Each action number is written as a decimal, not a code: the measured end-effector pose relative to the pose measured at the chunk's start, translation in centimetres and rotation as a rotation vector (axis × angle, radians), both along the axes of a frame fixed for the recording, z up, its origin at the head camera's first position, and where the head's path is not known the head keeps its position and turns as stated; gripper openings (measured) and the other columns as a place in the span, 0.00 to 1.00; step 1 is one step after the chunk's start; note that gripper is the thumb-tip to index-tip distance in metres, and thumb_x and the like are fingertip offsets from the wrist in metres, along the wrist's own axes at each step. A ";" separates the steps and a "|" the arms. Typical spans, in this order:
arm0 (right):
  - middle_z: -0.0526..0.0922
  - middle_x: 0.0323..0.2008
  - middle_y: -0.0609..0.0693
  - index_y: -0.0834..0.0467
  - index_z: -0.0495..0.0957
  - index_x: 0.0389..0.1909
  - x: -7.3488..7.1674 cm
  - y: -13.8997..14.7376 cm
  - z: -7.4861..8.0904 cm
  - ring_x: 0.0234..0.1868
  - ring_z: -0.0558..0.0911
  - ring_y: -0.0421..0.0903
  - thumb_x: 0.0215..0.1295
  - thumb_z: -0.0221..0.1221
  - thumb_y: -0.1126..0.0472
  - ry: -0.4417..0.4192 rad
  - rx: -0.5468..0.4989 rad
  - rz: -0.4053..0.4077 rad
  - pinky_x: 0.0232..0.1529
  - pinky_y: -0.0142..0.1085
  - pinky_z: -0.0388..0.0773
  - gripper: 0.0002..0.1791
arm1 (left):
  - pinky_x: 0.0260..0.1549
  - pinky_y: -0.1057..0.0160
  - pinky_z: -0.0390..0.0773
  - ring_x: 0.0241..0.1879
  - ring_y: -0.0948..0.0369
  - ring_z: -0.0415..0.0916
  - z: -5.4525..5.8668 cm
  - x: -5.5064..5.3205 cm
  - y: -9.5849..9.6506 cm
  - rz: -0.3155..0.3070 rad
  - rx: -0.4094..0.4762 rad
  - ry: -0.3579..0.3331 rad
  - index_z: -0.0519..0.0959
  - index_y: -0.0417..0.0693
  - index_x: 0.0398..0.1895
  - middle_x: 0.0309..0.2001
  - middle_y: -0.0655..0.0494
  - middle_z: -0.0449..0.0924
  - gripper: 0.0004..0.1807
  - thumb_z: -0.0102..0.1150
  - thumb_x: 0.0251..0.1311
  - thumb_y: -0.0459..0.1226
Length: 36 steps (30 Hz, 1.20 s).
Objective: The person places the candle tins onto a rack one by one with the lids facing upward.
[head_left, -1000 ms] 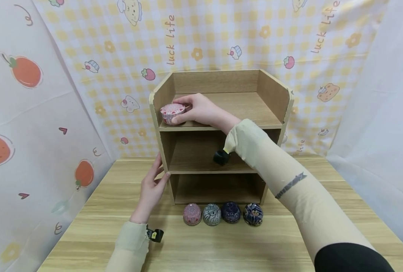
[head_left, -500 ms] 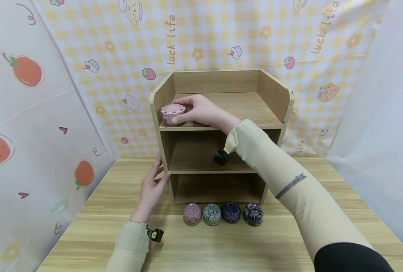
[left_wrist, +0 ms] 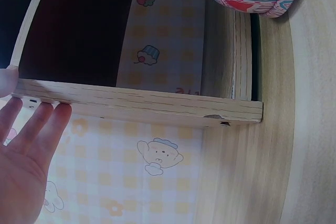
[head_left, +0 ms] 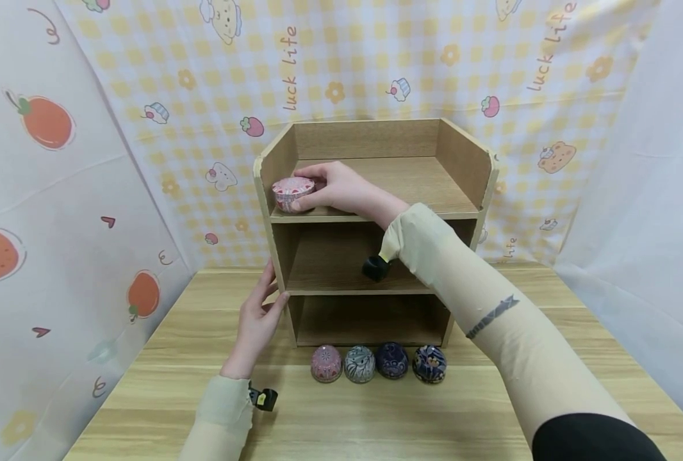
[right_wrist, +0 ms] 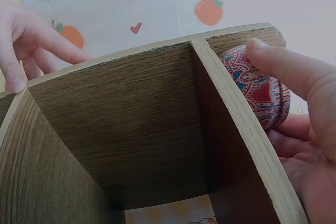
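Observation:
My right hand (head_left: 341, 186) grips a round lidded tin (head_left: 293, 192) with a pink, red and blue pattern, thumb on its near side. The tin sits at the left end of the top board of a small wooden shelf (head_left: 370, 219). In the right wrist view, the thumb and fingers are on either side of the tin (right_wrist: 257, 87). Low on the shelf's left side, my left hand (head_left: 257, 317) rests with its thumb at the front edge and its fairly straight fingers along the outer face. The left wrist view shows these fingers (left_wrist: 50, 124) touching the side panel.
Before the shelf, several round tins stand in a row on the wooden table (head_left: 330, 422): a pink one (head_left: 326, 363), a grey-green one (head_left: 359, 364), a dark blue one (head_left: 391, 360) and a navy floral one (head_left: 429, 363). A checked cloth (head_left: 376, 70) hangs behind.

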State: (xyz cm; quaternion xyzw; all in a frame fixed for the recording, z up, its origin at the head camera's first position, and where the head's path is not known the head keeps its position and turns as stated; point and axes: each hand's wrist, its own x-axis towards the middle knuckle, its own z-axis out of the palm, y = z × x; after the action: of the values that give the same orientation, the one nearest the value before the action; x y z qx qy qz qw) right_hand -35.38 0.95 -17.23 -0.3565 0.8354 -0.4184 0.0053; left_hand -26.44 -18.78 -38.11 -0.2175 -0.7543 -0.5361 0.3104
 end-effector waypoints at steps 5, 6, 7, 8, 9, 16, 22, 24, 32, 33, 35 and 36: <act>0.77 0.58 0.47 0.54 0.70 0.67 0.0 0.0 0.1 0.52 0.74 0.36 0.53 0.71 0.50 0.003 0.009 -0.009 0.54 0.28 0.68 0.39 | 0.41 0.74 0.78 0.54 0.37 0.72 0.1 0.0 0.0 0.002 -0.005 -0.003 0.57 0.34 0.71 0.66 0.35 0.64 0.37 0.56 0.59 0.18; 0.77 0.58 0.47 0.54 0.70 0.67 0.0 0.1 0.1 0.52 0.74 0.37 0.53 0.71 0.51 0.003 0.010 -0.010 0.55 0.28 0.68 0.40 | 0.41 0.74 0.78 0.54 0.37 0.72 0.1 0.0 0.0 0.003 -0.006 -0.002 0.57 0.34 0.71 0.66 0.35 0.64 0.37 0.56 0.59 0.18; 0.76 0.59 0.47 0.55 0.69 0.68 0.0 0.1 0.1 0.52 0.74 0.37 0.53 0.71 0.51 0.001 0.009 -0.009 0.55 0.28 0.68 0.40 | 0.41 0.74 0.78 0.54 0.37 0.72 0.2 0.0 0.0 0.005 -0.010 0.001 0.57 0.34 0.71 0.66 0.34 0.64 0.37 0.56 0.58 0.18; 0.76 0.59 0.48 0.56 0.67 0.69 0.0 0.1 0.1 0.52 0.74 0.37 0.54 0.71 0.51 -0.005 0.004 -0.009 0.55 0.28 0.68 0.41 | 0.42 0.73 0.78 0.54 0.37 0.72 0.2 0.0 0.0 0.006 -0.013 0.004 0.58 0.34 0.71 0.66 0.34 0.64 0.37 0.57 0.58 0.18; 0.76 0.59 0.49 0.57 0.66 0.69 0.0 0.1 0.1 0.52 0.75 0.38 0.54 0.71 0.52 -0.016 -0.003 -0.005 0.55 0.28 0.68 0.42 | 0.42 0.73 0.78 0.54 0.37 0.73 0.2 0.0 0.1 0.007 -0.016 0.004 0.58 0.34 0.71 0.66 0.34 0.65 0.37 0.57 0.58 0.18; 0.76 0.58 0.55 0.59 0.54 0.74 0.1 0.1 0.2 0.54 0.76 0.42 0.55 0.70 0.56 -0.121 -0.058 0.032 0.55 0.30 0.70 0.49 | 0.42 0.71 0.78 0.54 0.38 0.73 0.1 0.1 0.1 0.024 -0.020 -0.020 0.58 0.35 0.71 0.65 0.34 0.66 0.37 0.58 0.59 0.20; 0.73 0.62 0.56 0.58 0.54 0.74 0.5 0.8 0.4 0.58 0.75 0.43 0.56 0.70 0.57 -0.152 -0.056 0.026 0.59 0.30 0.68 0.48 | 0.42 0.69 0.78 0.54 0.39 0.73 0.1 0.1 0.1 0.032 -0.023 -0.020 0.58 0.35 0.71 0.65 0.35 0.66 0.36 0.58 0.59 0.20; 0.73 0.62 0.56 0.58 0.54 0.74 0.7 1.2 0.4 0.59 0.75 0.43 0.57 0.70 0.57 -0.155 -0.052 0.024 0.60 0.30 0.68 0.48 | 0.42 0.69 0.78 0.54 0.39 0.73 0.1 0.1 0.1 0.032 -0.023 -0.015 0.58 0.35 0.71 0.65 0.35 0.66 0.36 0.58 0.59 0.20; 0.75 0.61 0.55 0.60 0.55 0.74 1.3 3.3 0.2 0.59 0.76 0.45 0.58 0.68 0.58 -0.130 -0.014 0.036 0.60 0.33 0.70 0.46 | 0.41 0.72 0.78 0.53 0.38 0.73 -0.1 0.0 0.0 0.026 -0.022 0.006 0.58 0.36 0.71 0.66 0.36 0.66 0.36 0.58 0.59 0.20; 0.75 0.61 0.56 0.60 0.56 0.73 1.4 3.6 0.1 0.59 0.76 0.45 0.58 0.68 0.58 -0.126 -0.012 0.038 0.59 0.34 0.71 0.45 | 0.41 0.72 0.78 0.53 0.38 0.73 -0.2 0.0 0.0 0.026 -0.022 0.008 0.58 0.36 0.71 0.66 0.36 0.66 0.36 0.58 0.59 0.20; 0.75 0.61 0.57 0.61 0.57 0.73 1.7 4.1 0.0 0.59 0.76 0.46 0.58 0.68 0.59 -0.120 -0.017 0.045 0.59 0.35 0.71 0.44 | 0.41 0.72 0.78 0.53 0.38 0.73 -0.2 0.1 0.0 0.024 -0.021 0.009 0.58 0.36 0.71 0.66 0.36 0.66 0.36 0.57 0.59 0.19; 0.74 0.61 0.58 0.61 0.57 0.73 1.9 4.4 -0.1 0.59 0.76 0.47 0.58 0.68 0.60 -0.119 -0.024 0.051 0.59 0.35 0.71 0.44 | 0.41 0.72 0.78 0.53 0.38 0.73 -0.2 0.1 0.0 0.025 -0.020 0.009 0.58 0.36 0.71 0.66 0.36 0.66 0.36 0.57 0.59 0.19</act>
State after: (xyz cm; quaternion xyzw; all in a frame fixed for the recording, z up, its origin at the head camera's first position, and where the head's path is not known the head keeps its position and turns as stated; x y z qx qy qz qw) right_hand -33.47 5.32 -17.28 -0.3521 0.8191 -0.4486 0.0615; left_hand -26.35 -18.80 -38.30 -0.2136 -0.7609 -0.5237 0.3180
